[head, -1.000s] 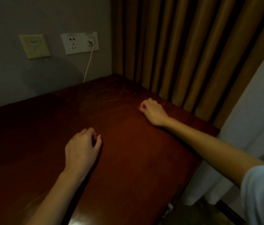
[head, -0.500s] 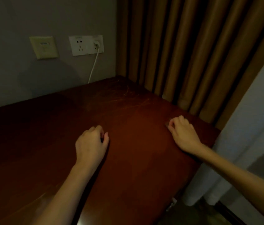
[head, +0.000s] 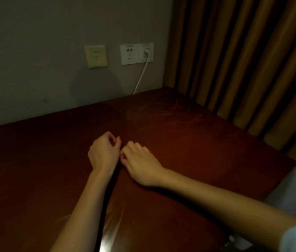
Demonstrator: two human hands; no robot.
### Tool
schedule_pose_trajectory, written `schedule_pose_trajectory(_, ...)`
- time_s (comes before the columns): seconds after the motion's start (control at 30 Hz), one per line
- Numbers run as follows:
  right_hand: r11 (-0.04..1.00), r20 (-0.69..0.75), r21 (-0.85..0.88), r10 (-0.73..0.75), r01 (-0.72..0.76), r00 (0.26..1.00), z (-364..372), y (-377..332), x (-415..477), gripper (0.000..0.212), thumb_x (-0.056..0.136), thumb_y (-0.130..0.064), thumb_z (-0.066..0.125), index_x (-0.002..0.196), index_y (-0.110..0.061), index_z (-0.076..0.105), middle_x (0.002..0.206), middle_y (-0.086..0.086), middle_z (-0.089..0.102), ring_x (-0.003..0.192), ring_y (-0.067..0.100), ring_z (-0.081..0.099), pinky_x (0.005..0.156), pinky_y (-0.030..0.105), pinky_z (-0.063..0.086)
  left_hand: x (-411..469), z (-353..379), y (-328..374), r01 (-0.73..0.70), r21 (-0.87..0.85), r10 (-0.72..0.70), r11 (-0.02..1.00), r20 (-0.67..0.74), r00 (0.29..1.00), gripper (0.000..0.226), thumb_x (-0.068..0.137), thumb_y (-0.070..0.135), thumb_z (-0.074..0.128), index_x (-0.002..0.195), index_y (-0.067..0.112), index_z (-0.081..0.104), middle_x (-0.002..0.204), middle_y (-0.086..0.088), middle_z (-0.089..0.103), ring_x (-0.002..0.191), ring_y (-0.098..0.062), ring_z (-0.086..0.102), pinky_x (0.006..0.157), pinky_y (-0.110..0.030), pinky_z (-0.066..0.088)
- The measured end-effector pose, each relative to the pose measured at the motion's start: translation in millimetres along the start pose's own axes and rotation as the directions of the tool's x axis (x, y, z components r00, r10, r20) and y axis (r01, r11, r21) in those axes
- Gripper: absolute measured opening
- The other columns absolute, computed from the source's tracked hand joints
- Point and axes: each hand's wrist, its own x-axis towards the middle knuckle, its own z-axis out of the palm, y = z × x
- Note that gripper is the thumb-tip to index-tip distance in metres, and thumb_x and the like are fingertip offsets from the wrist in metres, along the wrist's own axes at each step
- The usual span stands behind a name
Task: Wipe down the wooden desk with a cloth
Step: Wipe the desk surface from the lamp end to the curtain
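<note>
Our left hand (head: 104, 153) and right hand (head: 140, 160) lie nearly touching on the desk (head: 207, 151) beneath them, fingers curled, perhaps gathering a cloth; we see none, so cannot tell what they pinch.

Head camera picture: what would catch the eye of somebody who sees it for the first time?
First the left hand and the right hand, close together with curled fingers at the middle of the dark red wooden desk; no cloth shows. Then the white socket on the grey wall behind, its white cable dropping to the desk's back edge, and the brown curtain on the right.
</note>
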Motion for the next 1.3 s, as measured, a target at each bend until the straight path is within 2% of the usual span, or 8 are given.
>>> schedule_pose_trajectory(0.17, 0.979, 0.021, -0.018, 0.201, -0.201, 0.979, -3.5, 65.1, 55.3, 0.024, 0.099, -0.028, 0.039, 0.115, -0.017, 0.053, 0.120, 0.008, 0.047, 0.114, 0.027, 0.045, 0.093, 0.039, 0.034, 2.3, 0.4, -2.4, -0.008, 0.024, 0.008, 1.000, 0.027, 1.000, 0.021, 0.094, 0.037, 0.053, 0.080, 0.023, 0.057, 0.066, 0.007, 0.056, 0.060, -0.010, 0.057, 0.056, -0.030, 0.047)
schedule_pose_trajectory(0.33, 0.898, -0.051, -0.047, 0.435, -0.438, 0.899, -27.3, 137.2, 29.8, 0.022, 0.099, -0.029, 0.038, 0.112, -0.018, 0.053, 0.119, 0.005, 0.046, 0.113, 0.024, 0.045, 0.093, 0.035, 0.034, 1.6, 4.2, -1.4, -0.074, 0.068, 0.073, 0.995, 0.021, 0.997, 0.019, 0.093, 0.034, 0.055, 0.079, 0.022, 0.057, 0.069, 0.006, 0.057, 0.061, -0.010, 0.055, 0.057, -0.030, 0.048)
schedule_pose_trajectory(0.43, 0.910, -0.090, -0.067, 0.402, -0.409, 0.911, -31.5, 125.0, -6.1, 0.019, 0.100, -0.028, 0.038, 0.110, -0.019, 0.051, 0.112, 0.000, 0.044, 0.106, 0.018, 0.044, 0.089, 0.031, 0.033, 1.2, 6.5, -1.4, -0.097, 0.065, 0.096, 0.993, 0.021, 0.995, 0.019, 0.093, 0.033, 0.055, 0.078, 0.021, 0.058, 0.071, 0.005, 0.057, 0.064, -0.012, 0.055, 0.063, -0.034, 0.051)
schedule_pose_trajectory(0.57, 0.979, -0.051, -0.046, 0.198, -0.200, 0.979, -23.2, 64.8, -28.7, 0.014, 0.098, -0.029, 0.042, 0.107, -0.022, 0.049, 0.102, -0.008, 0.035, 0.098, 0.012, 0.040, 0.083, 0.028, 0.030, 0.6, 10.0, 0.4, -0.113, 0.058, 0.112, 0.992, 0.024, 0.993, 0.019, 0.092, 0.033, 0.055, 0.077, 0.022, 0.056, 0.071, 0.005, 0.057, 0.068, -0.014, 0.057, 0.068, -0.037, 0.051)
schedule_pose_trajectory(0.73, 1.000, 0.005, 0.012, 0.019, -0.019, 1.000, -2.7, 32.7, 20.4, 0.017, 0.098, -0.028, 0.041, 0.109, -0.018, 0.050, 0.112, 0.000, 0.045, 0.101, 0.016, 0.042, 0.084, 0.030, 0.031, 1.2, 12.1, 0.4, -0.116, 0.033, 0.116, 0.993, -0.017, 0.993, 0.013, 0.093, 0.032, 0.054, 0.089, 0.020, 0.054, 0.080, 0.001, 0.061, 0.074, -0.018, 0.060, 0.065, -0.036, 0.049)
schedule_pose_trajectory(0.87, 0.986, 0.015, 0.040, 0.163, -0.163, 0.987, 6.0, 65.1, 78.7, 0.023, 0.097, -0.029, 0.045, 0.113, -0.015, 0.054, 0.120, 0.008, 0.047, 0.113, 0.025, 0.045, 0.094, 0.038, 0.035, 2.7, 13.5, -2.0, -0.138, 0.063, 0.140, 0.988, -0.019, 0.990, 0.020, 0.093, 0.031, 0.055, 0.109, 0.018, 0.055, 0.100, -0.002, 0.061, 0.092, -0.020, 0.058, 0.074, -0.037, 0.051)
schedule_pose_trajectory(1.13, 0.833, -0.067, -0.010, 0.552, -0.554, 0.831, -41.8, 195.8, 37.5, 0.027, 0.098, -0.031, 0.043, 0.115, -0.015, 0.056, 0.125, 0.015, 0.046, 0.119, 0.032, 0.043, 0.098, 0.041, 0.035, 2.1, 13.5, -4.7, -0.165, 0.079, 0.164, 0.983, 0.011, 0.986, 0.017, 0.093, 0.029, 0.055, 0.107, 0.020, 0.059, 0.106, -0.003, 0.058, 0.098, -0.018, 0.053, 0.079, -0.033, 0.048)
schedule_pose_trajectory(1.3, 0.883, -0.119, -0.061, 0.456, -0.465, 0.882, -34.4, 145.3, -0.2, 0.020, 0.098, -0.027, 0.044, 0.111, -0.016, 0.054, 0.120, 0.009, 0.048, 0.112, 0.026, 0.045, 0.092, 0.038, 0.036, 3.4, 16.9, -3.6, -0.182, 0.082, 0.182, 0.980, 0.009, 0.983, 0.016, 0.093, 0.026, 0.054, 0.106, 0.020, 0.060, 0.104, -0.003, 0.059, 0.097, -0.019, 0.053, 0.078, -0.034, 0.048)
